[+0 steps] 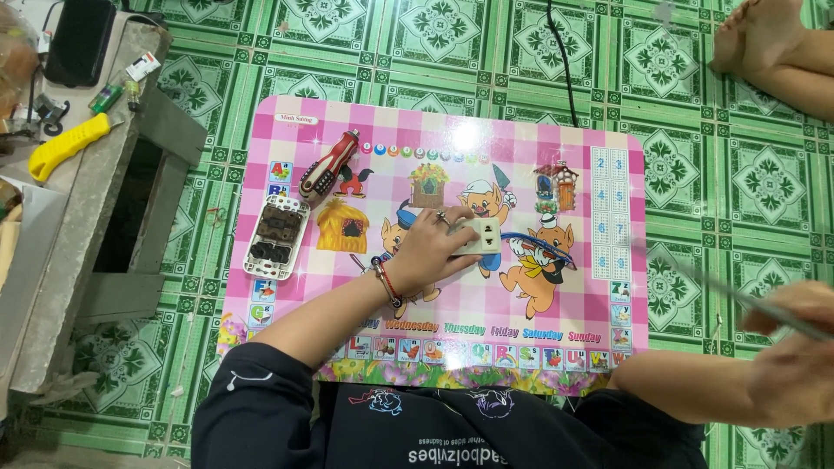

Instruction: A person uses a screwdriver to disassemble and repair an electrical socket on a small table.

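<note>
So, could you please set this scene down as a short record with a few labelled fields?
surface: pink checked cartoon table on green patterned tile floor
left hand: left hand presses down a white socket block near the table's middle
right hand: right hand off the table's right edge, gripping a thin grey tool, blurred
on table: red-handled screwdriver; open switch plate, dark parts showing
beside table: grey bench bearing a yellow-handled tool
other person: bare foot at top right

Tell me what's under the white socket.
The socket lies on the pink table, left hand pressing on its left part. A blue wire runs rightward. The socket's underside is hidden.
</note>
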